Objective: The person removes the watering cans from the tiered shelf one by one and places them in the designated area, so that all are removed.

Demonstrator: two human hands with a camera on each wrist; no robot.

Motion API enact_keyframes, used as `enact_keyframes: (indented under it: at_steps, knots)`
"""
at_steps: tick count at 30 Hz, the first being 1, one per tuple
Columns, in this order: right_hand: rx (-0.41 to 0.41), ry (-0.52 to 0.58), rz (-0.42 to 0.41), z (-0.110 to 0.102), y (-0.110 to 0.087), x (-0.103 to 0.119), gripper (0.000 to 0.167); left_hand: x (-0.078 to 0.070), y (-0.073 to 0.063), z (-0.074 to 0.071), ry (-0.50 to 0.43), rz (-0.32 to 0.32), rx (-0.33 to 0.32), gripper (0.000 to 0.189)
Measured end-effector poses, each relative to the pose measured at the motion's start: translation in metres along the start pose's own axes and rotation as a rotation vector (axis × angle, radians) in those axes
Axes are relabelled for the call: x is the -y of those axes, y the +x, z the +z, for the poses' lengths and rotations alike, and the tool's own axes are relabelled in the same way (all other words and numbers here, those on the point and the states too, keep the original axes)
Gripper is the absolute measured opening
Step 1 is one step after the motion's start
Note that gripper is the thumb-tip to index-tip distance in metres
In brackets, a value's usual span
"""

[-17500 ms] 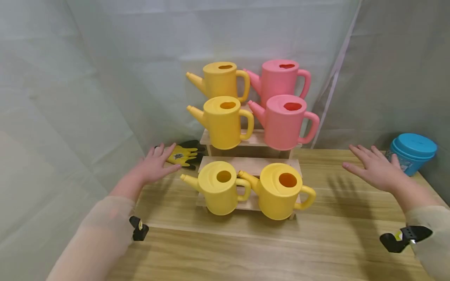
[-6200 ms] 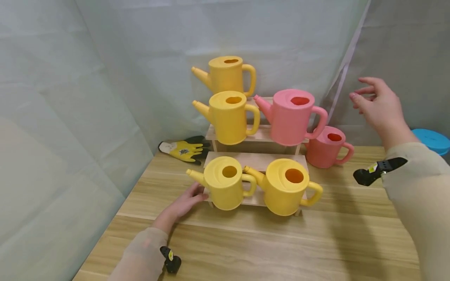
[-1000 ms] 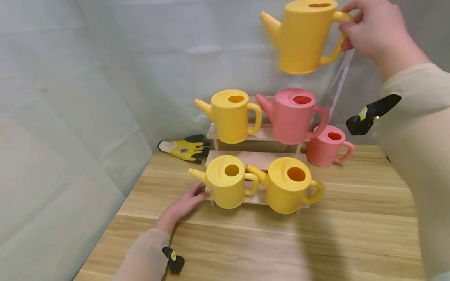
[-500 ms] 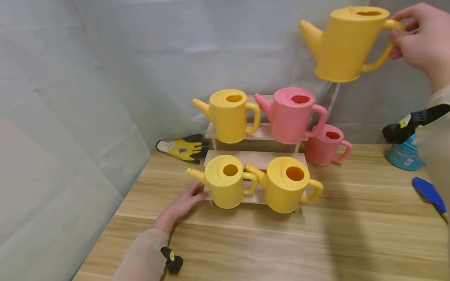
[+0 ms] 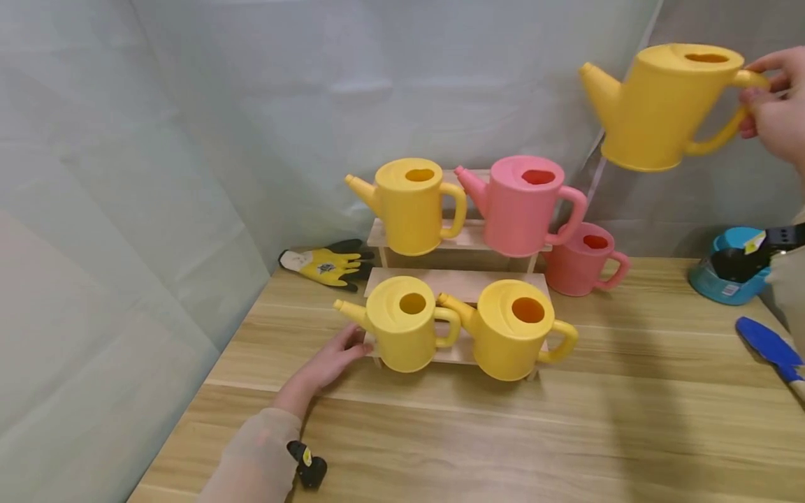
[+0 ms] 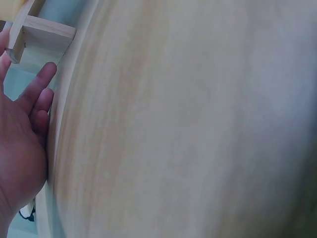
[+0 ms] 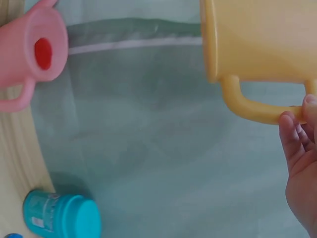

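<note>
In the head view, a yellow watering can is held in the air at upper right, its loop handle pinched by the right hand. It is judged light, stiff, smooth enough to slip slightly, hardly fragile, and best taken by that handle. The left end of the wooden stand is touched by the left hand, fingers relaxed. The wood-grained table is backed by pale cloth.

In the left wrist view, loosely bent fingers are seen beside the stand's end.

In the right wrist view, the grip on the handle is confirmed; a blue tub is shown below.
</note>
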State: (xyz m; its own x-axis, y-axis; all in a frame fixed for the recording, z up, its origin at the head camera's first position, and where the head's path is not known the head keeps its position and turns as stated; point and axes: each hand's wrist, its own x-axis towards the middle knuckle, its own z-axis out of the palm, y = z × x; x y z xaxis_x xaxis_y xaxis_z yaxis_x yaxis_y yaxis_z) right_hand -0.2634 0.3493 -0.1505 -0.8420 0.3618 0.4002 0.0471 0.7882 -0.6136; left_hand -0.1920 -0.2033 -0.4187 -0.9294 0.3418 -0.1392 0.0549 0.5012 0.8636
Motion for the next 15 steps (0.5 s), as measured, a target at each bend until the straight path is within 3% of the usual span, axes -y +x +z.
enact_keyframes:
  at_steps: [7,15]
  knots:
    - [-0.081,0.047,0.017,0.004,-0.004,-0.041,0.040,-0.003,-0.001,0.000,0.007,-0.002,0.009,0.064]
    - [-0.048,0.066,0.043,0.013,-0.011,-0.082,0.034,-0.005,-0.004,-0.001,0.017,-0.008,0.005,0.064]
